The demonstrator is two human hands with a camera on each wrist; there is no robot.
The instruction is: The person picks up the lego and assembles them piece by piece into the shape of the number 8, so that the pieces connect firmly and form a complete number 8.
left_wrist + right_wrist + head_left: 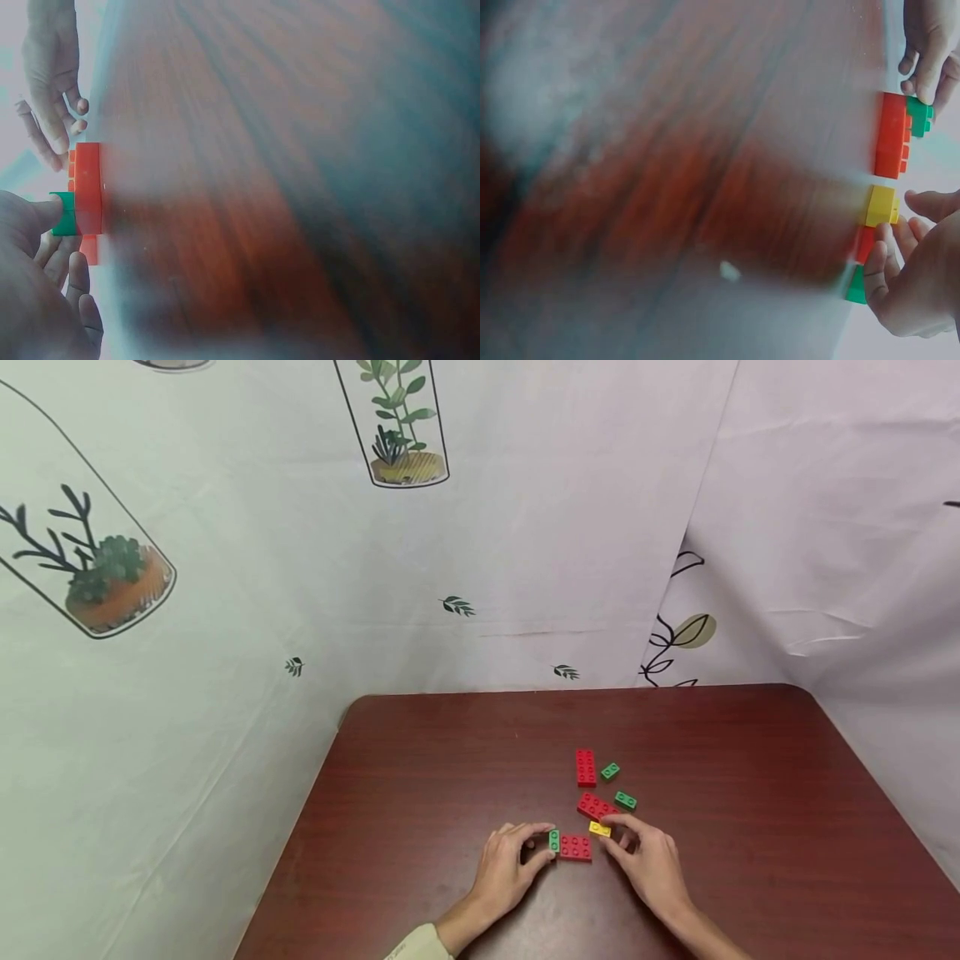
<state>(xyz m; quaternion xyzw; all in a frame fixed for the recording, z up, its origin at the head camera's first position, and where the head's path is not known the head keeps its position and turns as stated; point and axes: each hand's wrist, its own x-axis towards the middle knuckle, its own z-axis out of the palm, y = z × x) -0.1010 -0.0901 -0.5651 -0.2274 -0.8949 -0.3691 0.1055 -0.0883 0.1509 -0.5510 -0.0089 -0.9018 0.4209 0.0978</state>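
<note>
My left hand (498,870) pinches a small green toy brick (554,841) between thumb and fingertips. That green brick sits on the left end of a red brick (576,848), as the left wrist view shows from the side (88,187). To the right, my right hand (651,864) reaches around a small yellow brick (599,829). In the right wrist view the thumb stands apart from the yellow brick (880,206), and the other fingers are close beside it. Just behind the yellow brick lies another red brick (594,806), partly covered by the right fingers.
Farther back on the brown table (420,777) lie a red brick (586,768) and two small green bricks, one nearer (626,801) and one farther (611,772). White printed cloth (525,527) hangs behind and beside the table.
</note>
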